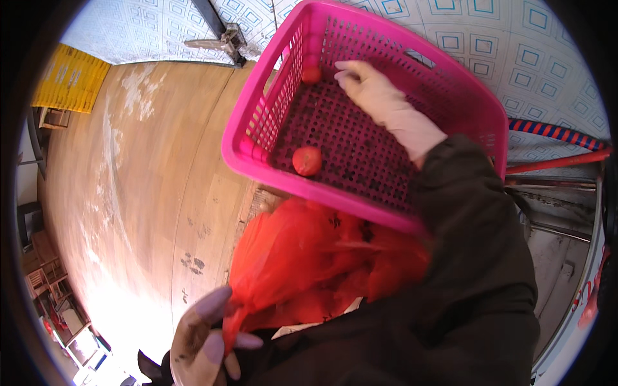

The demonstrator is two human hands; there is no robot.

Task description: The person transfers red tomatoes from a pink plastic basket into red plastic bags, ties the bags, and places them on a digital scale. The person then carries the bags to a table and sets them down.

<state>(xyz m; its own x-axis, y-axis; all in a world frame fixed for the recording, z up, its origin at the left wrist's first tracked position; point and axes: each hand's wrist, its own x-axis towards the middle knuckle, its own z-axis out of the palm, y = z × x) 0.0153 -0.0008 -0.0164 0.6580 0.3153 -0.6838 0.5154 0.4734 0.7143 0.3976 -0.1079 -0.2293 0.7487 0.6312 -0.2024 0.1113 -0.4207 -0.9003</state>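
Note:
My left hand (205,337), in a pale glove with dark smudges, grips the edge of a red plastic bag (309,260) between thumb and fingers. The thin bag lies bunched below the near rim of a pink plastic basket (357,205). Reaching over that basket's floor, my right hand (359,82) wears a pale glove too; its fingers are slightly apart and nothing shows in them. A red round fruit, apparently a tomato (307,160), rests near the close left corner. Another red fruit (311,75) lies in the far left corner, just left of my right fingertips.
Yellow crates (72,77) are stacked at the far left. Blue-patterned wall sheeting (468,29) rises behind the basket. A red pole (560,161) and a striped blue-and-red tube (560,132) stick out at right. Wood-look flooring (159,159) extends to the left.

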